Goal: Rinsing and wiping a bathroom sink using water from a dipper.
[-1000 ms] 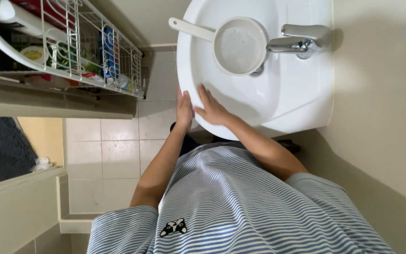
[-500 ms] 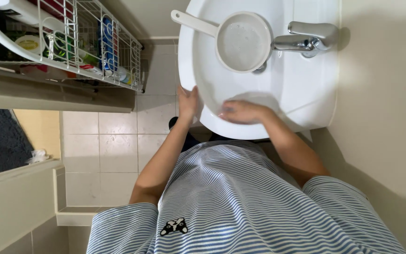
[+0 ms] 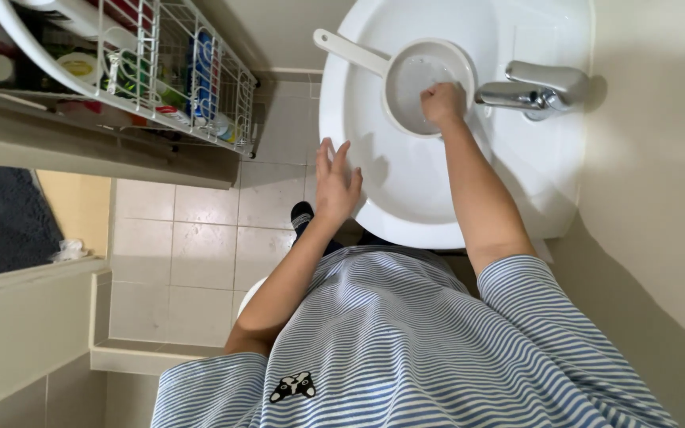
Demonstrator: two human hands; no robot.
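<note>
A white wash basin (image 3: 406, 190) fills the upper middle of the head view. Inside it sits a round white dipper (image 3: 406, 75) with a long handle pointing left. My right hand (image 3: 442, 103) is reached into the dipper at its right side, just left of the chrome faucet (image 3: 529, 89). Its fingers are curled closed, and I cannot tell whether they grip the rim. My left hand (image 3: 334, 184) hovers with fingers spread at the basin's near left rim and holds nothing. My blue-and-white striped shirt (image 3: 406, 349) covers the bottom of the view.
A white wire rack (image 3: 176, 71) with bottles and tubes hangs at upper left above a ledge. Pale floor tiles (image 3: 200, 254) lie below left, with a dark mat (image 3: 1, 222) at far left. A beige wall (image 3: 660, 206) runs along the right.
My right hand left the basin's front rim and reached up into the dipper by the faucet, closing into a fist. My left hand lifted slightly and spread its fingers.
</note>
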